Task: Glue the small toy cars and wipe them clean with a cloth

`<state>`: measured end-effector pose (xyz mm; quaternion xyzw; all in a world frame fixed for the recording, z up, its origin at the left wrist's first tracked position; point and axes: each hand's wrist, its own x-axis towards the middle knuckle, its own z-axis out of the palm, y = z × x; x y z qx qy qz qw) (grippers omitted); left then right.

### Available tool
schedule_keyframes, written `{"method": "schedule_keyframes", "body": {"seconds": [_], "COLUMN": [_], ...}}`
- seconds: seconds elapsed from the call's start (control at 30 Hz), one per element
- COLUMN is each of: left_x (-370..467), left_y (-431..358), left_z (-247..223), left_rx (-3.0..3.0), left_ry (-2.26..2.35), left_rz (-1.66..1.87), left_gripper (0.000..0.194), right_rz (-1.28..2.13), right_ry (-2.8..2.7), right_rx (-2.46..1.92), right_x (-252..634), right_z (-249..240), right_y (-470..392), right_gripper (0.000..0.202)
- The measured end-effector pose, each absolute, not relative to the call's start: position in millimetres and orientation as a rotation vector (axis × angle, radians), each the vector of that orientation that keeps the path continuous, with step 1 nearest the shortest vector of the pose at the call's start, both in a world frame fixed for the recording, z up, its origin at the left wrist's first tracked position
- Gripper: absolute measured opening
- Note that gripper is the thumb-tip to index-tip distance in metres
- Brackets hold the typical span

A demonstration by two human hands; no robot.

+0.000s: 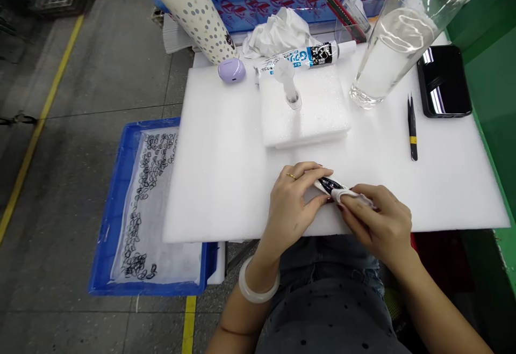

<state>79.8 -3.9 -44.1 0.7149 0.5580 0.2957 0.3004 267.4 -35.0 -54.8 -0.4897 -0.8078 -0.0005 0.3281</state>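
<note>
My left hand (291,203) pinches a small glossy black curved piece (328,183) between thumb and fingers, low over the front of the white foam sheet (217,182). My fingers hide part of the piece, so its exact kind does not show. From the other side, my right hand (381,219) is closed on a white cloth (342,194), which is bunched around the fingertips and touches the black piece. Beyond my hands stands a white foam block (306,123) with a clear small holder (291,91) upright in it.
Behind the block lie a glue tube (306,58) and crumpled white cloth (280,31). Tweezers (411,128), a phone (445,81) and a clear water bottle (387,48) are right. A dotted bottle (197,15) and purple case (231,70) stand left. A blue tray (108,225) holds many black rings.
</note>
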Motion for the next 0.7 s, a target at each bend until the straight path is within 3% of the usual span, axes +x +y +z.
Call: {"method": "schedule_keyframes", "body": {"seconds": [0.17,0.4,0.53,0.7], "left_x": [80.0,79.1,79.2,79.5], "left_y": [-4.0,-5.2,-5.1,-6.3], "left_z": [-44.0,-41.7,-40.7,-42.4], "left_rx": [1.885,1.865,1.845,1.847], "left_ry": [1.475,1.474,1.477,1.464], "left_rz": [0.804,0.778,0.738,0.779], "left_gripper": [0.036,0.036,0.036,0.036], "right_rz": [0.018,0.018,0.249,-0.151], "right_ry": [-1.886,-2.074,-2.23,-2.037], "right_rx": [-1.508,-1.25,-1.08,-1.462], "right_x": [264.7,266.4,284.1,311.7], "right_z": [-57.6,-54.4,-41.2,-25.7], "right_y": [-32.4,-39.2,-34.6,-19.7], "right_gripper": [0.013,0.014,0.014,0.023]}}
